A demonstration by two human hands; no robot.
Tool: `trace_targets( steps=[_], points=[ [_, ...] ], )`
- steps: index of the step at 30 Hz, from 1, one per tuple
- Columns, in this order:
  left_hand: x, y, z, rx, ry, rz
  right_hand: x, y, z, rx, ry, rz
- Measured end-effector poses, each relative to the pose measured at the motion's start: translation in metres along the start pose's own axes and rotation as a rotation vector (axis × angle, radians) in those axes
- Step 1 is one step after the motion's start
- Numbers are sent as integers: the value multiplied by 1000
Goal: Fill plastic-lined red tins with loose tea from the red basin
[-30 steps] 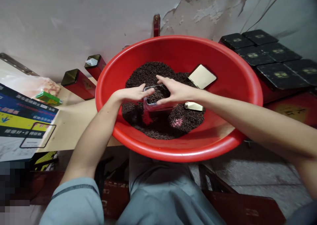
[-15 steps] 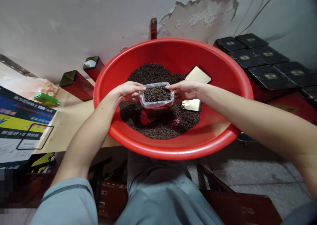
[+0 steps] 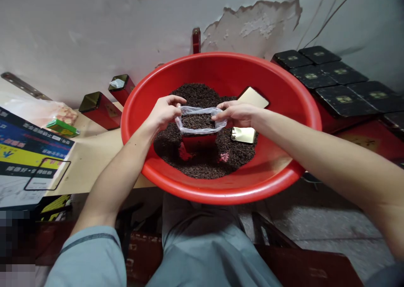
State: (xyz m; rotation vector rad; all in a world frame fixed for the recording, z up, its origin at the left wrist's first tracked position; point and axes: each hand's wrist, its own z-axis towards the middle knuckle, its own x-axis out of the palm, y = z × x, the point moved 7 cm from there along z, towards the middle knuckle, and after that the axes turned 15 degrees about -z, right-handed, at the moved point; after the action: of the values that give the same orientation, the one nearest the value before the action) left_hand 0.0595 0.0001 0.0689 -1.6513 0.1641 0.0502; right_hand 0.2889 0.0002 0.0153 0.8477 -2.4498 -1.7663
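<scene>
In the head view, a red tin [image 3: 199,141] stands in a wide red basin [image 3: 227,196] among loose dark dried leaves [image 3: 202,171] that look like tea. A clear plastic bag [image 3: 198,131] lines the tin, its edge folded out over the rim, and the same leaves fill it. My left hand [image 3: 166,111] grips the bag's left edge between thumb and fingers, index finger raised. On the opposite side, my right hand [image 3: 236,113] pinches the bag's right edge. Two pale gold lids, an upper lid [image 3: 252,97] and a lower lid [image 3: 243,134], lie in the basin right of the tin.
Several black-lidded red tins [image 3: 344,99] are stacked at the right. Left of the basin, two open red tins, a nearer tin [image 3: 104,112] and a farther tin [image 3: 124,89], stand on a wooden table [image 3: 91,165] beside a green packet [image 3: 63,128] and a printed box [image 3: 28,160].
My left hand has shifted slightly up, its fingers lifting. The bag's mouth has narrowed front to back, and my right thumb reaches further over its edge. The view has tilted slightly.
</scene>
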Motion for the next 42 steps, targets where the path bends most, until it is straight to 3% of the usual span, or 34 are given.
trace_targets(
  steps=[4,8,13,15,17,20,22,29,31,34,36,39,42],
  points=[
    [-5,-10,-1,140,-25,75,-12,11,-6,-103,-155,19],
    [-15,-19,-1,217,-55,89,-22,18,-6,-233,-315,-104],
    [-26,-21,0,203,-49,195,-38,28,-13,-393,-467,-238],
    [-28,-17,-1,112,-12,312,-41,28,-17,-365,-452,-274],
    [-26,-9,-5,-24,75,387,-33,23,-18,-265,-322,-317],
    [-16,-2,-14,-151,220,317,-11,16,-22,-148,-50,-337],
    [-13,-6,-16,-139,224,228,-6,19,-26,-140,-12,-296],
    [-33,-23,-9,42,-29,134,-33,30,-28,-226,-220,-71],
    [-31,-19,-11,1,-11,183,-36,27,-26,-246,-240,-95],
    [-18,-9,-16,-97,124,193,-25,21,-22,-234,-149,-157],
    [-16,-11,-16,-80,149,162,-24,21,-23,-209,-144,-135],
    [-29,-23,-11,35,40,135,-40,32,-32,-229,-303,-37],
    [-41,-43,-13,232,-8,202,-57,50,-47,-421,-410,-14]
  ],
)
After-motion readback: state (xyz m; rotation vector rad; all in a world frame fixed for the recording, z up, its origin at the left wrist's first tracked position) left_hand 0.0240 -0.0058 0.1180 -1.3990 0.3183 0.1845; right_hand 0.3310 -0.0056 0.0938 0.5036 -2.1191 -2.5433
